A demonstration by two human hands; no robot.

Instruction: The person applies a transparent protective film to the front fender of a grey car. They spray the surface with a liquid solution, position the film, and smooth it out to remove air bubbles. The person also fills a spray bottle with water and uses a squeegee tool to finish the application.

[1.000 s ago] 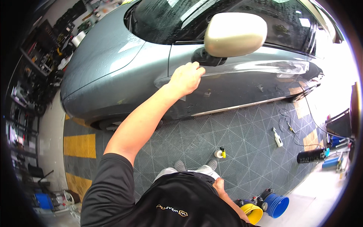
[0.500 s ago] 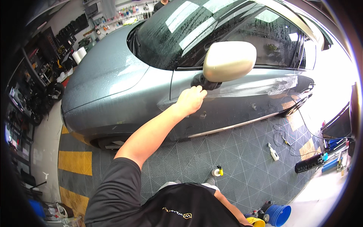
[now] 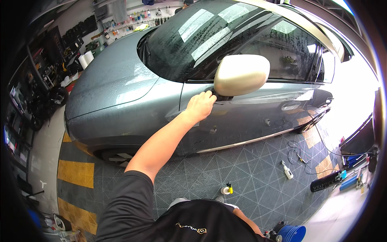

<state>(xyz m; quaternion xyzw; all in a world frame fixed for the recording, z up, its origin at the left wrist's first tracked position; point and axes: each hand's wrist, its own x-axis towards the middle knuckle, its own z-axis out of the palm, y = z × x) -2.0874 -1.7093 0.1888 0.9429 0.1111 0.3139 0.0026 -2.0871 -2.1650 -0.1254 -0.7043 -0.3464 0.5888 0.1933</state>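
A grey car stands in front of me, its body wet and partly covered in a clear film. My left hand reaches out and presses on the front door just below the base of the cream side mirror; whether it holds anything I cannot tell. Of my right arm only the forearm shows at the lower edge, and the right hand is out of view.
A small spray bottle with a yellow cap stands on the grey tiled floor near my feet. A white bottle, cables, a dark roll and a blue bucket lie to the right. Shelves with bottles line the back wall.
My view has tilted up, showing more of the windscreen and bonnet. My left hand has slid up the door, closer to the mirror's base.
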